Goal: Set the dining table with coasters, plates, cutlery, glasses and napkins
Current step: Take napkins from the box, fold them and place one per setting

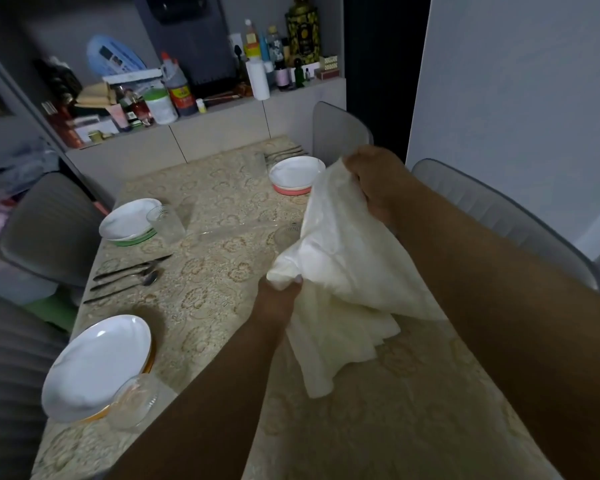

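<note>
Between both hands, left hand (278, 299) and right hand (373, 181) pinch the napkin (340, 271); soft, floppy, light, so hold by the corners.

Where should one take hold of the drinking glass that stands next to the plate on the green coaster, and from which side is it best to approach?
Grip the glass round its upright side wall, about mid-height, coming from its right, the open middle of the table. The plate on the green coaster sits close against its left side, so that side looks blocked. Both hands are holding the napkin.
</note>
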Action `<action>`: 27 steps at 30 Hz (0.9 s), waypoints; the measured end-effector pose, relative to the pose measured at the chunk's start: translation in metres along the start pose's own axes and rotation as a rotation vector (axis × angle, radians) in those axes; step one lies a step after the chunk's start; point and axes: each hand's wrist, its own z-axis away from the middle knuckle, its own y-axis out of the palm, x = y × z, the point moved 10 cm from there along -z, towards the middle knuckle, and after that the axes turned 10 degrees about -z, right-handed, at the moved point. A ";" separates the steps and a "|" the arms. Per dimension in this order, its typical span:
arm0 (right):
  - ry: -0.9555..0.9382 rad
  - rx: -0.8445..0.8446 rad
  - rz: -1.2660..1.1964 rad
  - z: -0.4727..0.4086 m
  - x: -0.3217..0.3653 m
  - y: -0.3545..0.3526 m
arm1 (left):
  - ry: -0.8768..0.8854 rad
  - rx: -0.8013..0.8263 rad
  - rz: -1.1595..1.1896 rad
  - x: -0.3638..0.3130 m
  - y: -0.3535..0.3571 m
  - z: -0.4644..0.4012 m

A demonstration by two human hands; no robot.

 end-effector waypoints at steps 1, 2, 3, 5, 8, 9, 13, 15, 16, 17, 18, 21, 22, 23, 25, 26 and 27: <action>-0.029 0.005 -0.031 -0.001 0.013 0.006 | -0.012 -0.019 -0.026 -0.003 -0.007 0.000; -0.063 0.014 -0.066 -0.005 0.025 0.012 | -0.033 -0.034 -0.056 -0.006 -0.013 0.001; -0.085 0.025 -0.096 -0.007 0.035 0.017 | -0.041 -0.032 -0.089 -0.009 -0.019 -0.003; -0.118 0.060 -0.164 -0.010 0.054 0.029 | -0.052 -0.047 -0.186 -0.018 -0.030 -0.010; -0.183 0.080 -0.235 -0.008 0.081 0.038 | -0.033 -0.139 -0.327 -0.044 -0.051 -0.021; -0.197 0.072 -0.230 -0.006 0.088 0.039 | -0.010 -0.143 -0.345 -0.057 -0.053 -0.020; -0.228 0.097 -0.045 -0.001 0.086 0.040 | 0.071 -0.110 -0.296 -0.110 -0.056 -0.005; -0.257 0.176 0.156 0.013 0.072 0.050 | 0.191 -0.070 -0.194 -0.146 -0.061 0.009; -0.291 0.239 0.261 0.022 0.065 0.060 | 0.272 -0.036 -0.185 -0.165 -0.064 0.016; -0.306 0.286 0.317 0.032 0.057 0.068 | 0.351 0.028 -0.217 -0.183 -0.062 0.024; -0.270 0.339 0.335 0.043 0.048 0.077 | 0.428 0.111 -0.286 -0.198 -0.057 0.033; -0.295 0.518 0.457 0.079 0.037 0.104 | 0.526 0.421 -0.573 -0.211 -0.031 0.058; -0.328 0.545 0.480 0.088 0.038 0.108 | 0.502 0.494 -0.659 -0.203 -0.026 0.061; -0.334 0.545 0.460 0.093 0.039 0.109 | 0.451 0.531 -0.735 -0.195 -0.025 0.064; -0.346 0.499 0.387 0.100 0.040 0.103 | 0.348 0.502 -0.830 -0.177 -0.032 0.062; -0.323 0.487 0.338 0.099 0.033 0.098 | 0.332 0.455 -0.831 -0.173 -0.037 0.059; -0.281 0.481 0.289 0.099 0.026 0.095 | 0.319 0.403 -0.796 -0.172 -0.044 0.057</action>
